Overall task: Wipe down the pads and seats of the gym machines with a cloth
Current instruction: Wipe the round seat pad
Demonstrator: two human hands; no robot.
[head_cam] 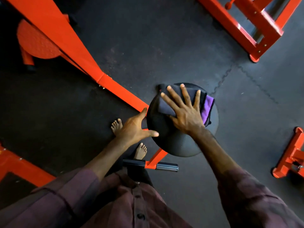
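Observation:
A round black seat pad [164, 139] of an orange gym machine sits in the middle of the view. On top of it lies a folded dark cloth [166, 104] with a purple side. My right hand [184, 112] presses flat on the cloth, fingers spread and straight. My left hand [136, 127] holds the pad's left edge, thumb lying on the pad's top and fingers reaching round its side.
An orange frame beam [79, 51] runs from the upper left down to the seat. A black-gripped handle bar [166, 167] sticks out below the seat. More orange machine bases stand at the upper right [256, 30] and right [291, 155]. My bare feet [116, 125] stand on the dark rubber floor.

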